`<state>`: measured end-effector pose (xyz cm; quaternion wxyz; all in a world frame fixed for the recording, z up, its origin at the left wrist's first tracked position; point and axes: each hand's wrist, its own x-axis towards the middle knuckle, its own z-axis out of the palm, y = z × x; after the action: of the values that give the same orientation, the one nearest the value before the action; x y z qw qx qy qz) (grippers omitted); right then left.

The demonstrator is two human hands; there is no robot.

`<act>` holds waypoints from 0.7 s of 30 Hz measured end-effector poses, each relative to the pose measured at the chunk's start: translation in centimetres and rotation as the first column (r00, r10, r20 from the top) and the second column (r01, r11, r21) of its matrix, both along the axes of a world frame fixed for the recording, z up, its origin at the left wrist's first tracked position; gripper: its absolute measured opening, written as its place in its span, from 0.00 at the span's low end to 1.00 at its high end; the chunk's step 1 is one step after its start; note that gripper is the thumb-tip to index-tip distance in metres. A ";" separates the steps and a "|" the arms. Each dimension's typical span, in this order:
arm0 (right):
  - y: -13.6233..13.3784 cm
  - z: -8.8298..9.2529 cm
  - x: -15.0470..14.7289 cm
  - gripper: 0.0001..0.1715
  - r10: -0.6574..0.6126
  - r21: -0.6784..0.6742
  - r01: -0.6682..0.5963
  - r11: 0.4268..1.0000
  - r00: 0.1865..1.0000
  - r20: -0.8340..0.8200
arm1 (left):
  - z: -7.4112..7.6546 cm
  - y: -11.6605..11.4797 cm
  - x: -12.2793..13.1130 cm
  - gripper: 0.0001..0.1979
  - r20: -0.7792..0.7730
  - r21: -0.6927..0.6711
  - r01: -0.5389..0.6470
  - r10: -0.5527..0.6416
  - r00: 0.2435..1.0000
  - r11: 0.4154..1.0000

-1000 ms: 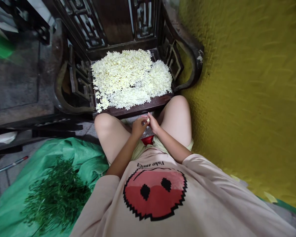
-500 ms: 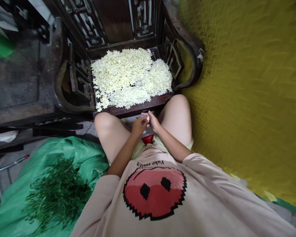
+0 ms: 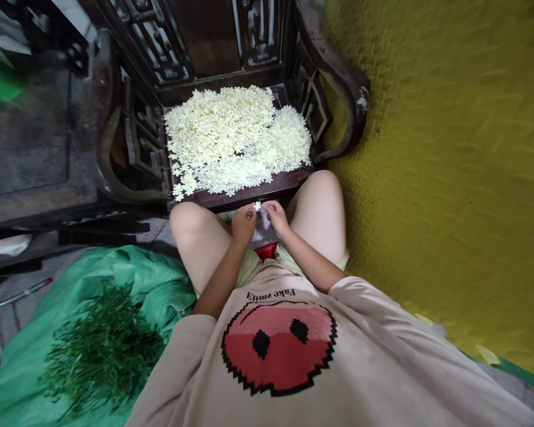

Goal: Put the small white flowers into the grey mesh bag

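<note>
Between my hands, in front of the seat edge, is a small white flower (image 3: pixel 257 206). It sits at the fingertips of my left hand (image 3: pixel 244 223), which is closed in a pinch on it. On the flower's other side, my right hand (image 3: pixel 276 217) has its fingers bent and drawn together, with the tips very close to the petals. Whether those fingertips hold anything is too small to make out. Beyond both hands, a broad heap of white and pale yellow flowers (image 3: pixel 222 130) covers most of the dark wooden chair's seat (image 3: pixel 267 188).
Curved chair arms (image 3: pixel 358 110) flank the heap. To my left, a bunch of thin green stems (image 3: pixel 107 350) lies on a green plastic sheet (image 3: pixel 155 267). A yellow textured surface (image 3: pixel 445 178) runs along my right. Something red (image 3: pixel 266 251) shows between my thighs.
My hands have drawn slightly apart. The flower has moved a little left and away from me with my left fingertips, and my right fingers have curled in.
</note>
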<state>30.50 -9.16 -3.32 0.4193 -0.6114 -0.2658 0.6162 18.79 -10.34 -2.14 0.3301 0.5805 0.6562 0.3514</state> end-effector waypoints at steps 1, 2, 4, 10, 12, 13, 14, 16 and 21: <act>-0.1 0.2 -0.1 0.12 -0.001 0.037 0.002 0.999 1.000 -0.011 | 0.0 0.0 0.0 0.13 -0.001 -0.001 0.015 -0.015 1.000 1.000; -0.1 0.3 -0.1 0.12 -0.005 0.064 0.007 0.998 1.000 -0.024 | 0.0 -0.1 0.1 0.13 0.001 -0.001 0.032 -0.032 0.999 0.999; -0.2 0.7 -0.2 0.12 0.026 0.074 -0.022 0.997 0.998 -0.057 | 0.0 -0.2 0.2 0.12 0.007 0.003 0.055 -0.055 0.998 0.998; -0.2 1.4 -0.2 0.10 0.036 0.073 -0.029 0.997 0.996 -0.085 | 0.7 -0.2 0.2 0.11 0.149 -0.011 0.015 -0.013 0.989 1.000; -0.2 1.5 -0.2 0.10 0.040 0.063 -0.035 0.997 0.997 -0.073 | 0.9 -0.2 0.2 0.11 0.237 -0.034 0.011 -0.003 0.972 0.999; -0.2 1.6 -0.3 0.10 0.040 0.058 -0.036 0.998 0.997 -0.066 | 0.9 -0.1 0.2 0.11 0.281 -0.054 0.007 0.008 0.960 0.999; -0.2 1.6 -0.3 0.10 0.040 0.054 -0.036 0.998 0.997 -0.059 | 0.8 0.0 0.2 0.11 0.323 -0.078 0.001 0.025 0.946 0.997; -0.3 1.6 -0.2 0.10 0.040 0.057 -0.037 0.998 0.998 -0.053 | 0.7 0.1 0.2 0.11 0.396 -0.131 -0.012 0.063 0.916 0.991; -0.3 1.4 -0.1 0.10 0.055 0.083 -0.052 0.995 0.997 -0.044 | -0.1 0.6 0.1 0.10 0.499 -0.200 -0.037 0.135 0.856 0.979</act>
<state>30.36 -9.42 -1.90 0.4334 -0.5719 -0.2972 0.6299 18.87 -9.75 -2.23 0.5278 0.4038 0.6002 0.4450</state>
